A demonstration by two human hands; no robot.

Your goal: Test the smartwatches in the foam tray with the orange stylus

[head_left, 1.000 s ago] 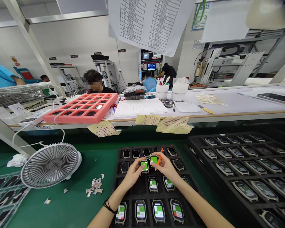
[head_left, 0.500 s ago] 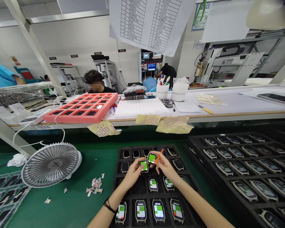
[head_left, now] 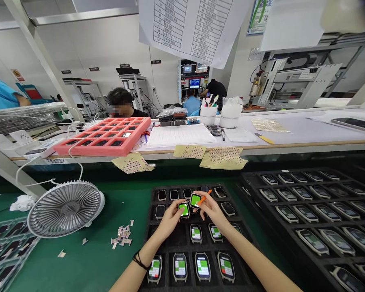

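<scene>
My left hand (head_left: pixel 169 221) is closed on a smartwatch (head_left: pixel 184 209) with a lit green screen, the thumb lying against its face. Close beside it, my right hand (head_left: pixel 215 213) grips a second smartwatch (head_left: pixel 195 200), also green on its display. A thin orange stick-like tool (head_left: pixel 206 196) pokes out of the right fingers and crosses that watch's edge. Both watches are held above a black foam tray (head_left: pixel 174 238). In the tray's nearer slots lie watches with green and white screens (head_left: pixel 180 267); those in the far rows are dark (head_left: pixel 162 195).
A second black tray of watches (head_left: pixel 314 213) sits to the right. On the left are a grey fan (head_left: pixel 66 209), a pile of small tabs (head_left: pixel 121 235) and a clear tray (head_left: pixel 6 259). The raised shelf carries a pink foam tray (head_left: pixel 121 151), papers (head_left: pixel 179 136) and pen cups (head_left: pixel 208 117).
The watch in my right hand has shifted slightly right and up, its face showing a little more. My left hand's watch has barely moved. The trays stay as they were.
</scene>
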